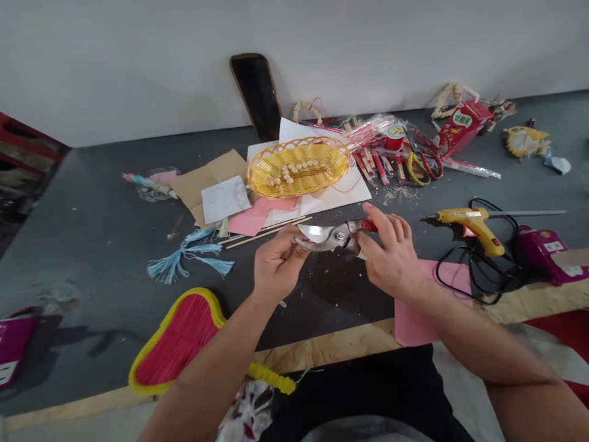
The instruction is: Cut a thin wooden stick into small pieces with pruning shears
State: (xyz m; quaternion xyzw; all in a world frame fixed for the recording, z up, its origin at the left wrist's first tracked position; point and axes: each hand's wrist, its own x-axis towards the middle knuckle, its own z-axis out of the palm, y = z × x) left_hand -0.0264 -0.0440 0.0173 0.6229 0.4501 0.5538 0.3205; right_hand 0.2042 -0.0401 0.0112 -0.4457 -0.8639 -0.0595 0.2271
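Note:
A pair of pruning shears point(322, 237) with red handles is in my right hand point(391, 248), its fingers wrapped round the grips. The curved silver blades point left and stand apart. At their tip my left hand point(280, 261) is closed in a pinch; whatever it holds between the fingers is hidden or too small to make out. Just beyond, thin wooden sticks point(267, 233) lie on the dark table. A yellow woven basket point(299, 142) with small beige beaded pieces point(288, 175) in it stands behind the shears.
To the right lie a yellow glue gun point(473, 224) with a black cable and a pink sheet point(416, 319). Left are blue tassels point(184, 256) and a red-and-yellow fan-shaped piece point(184, 337). Scissors point(418, 169), a red carton point(464, 126) and a leaning phone point(257, 95) stand or lie behind.

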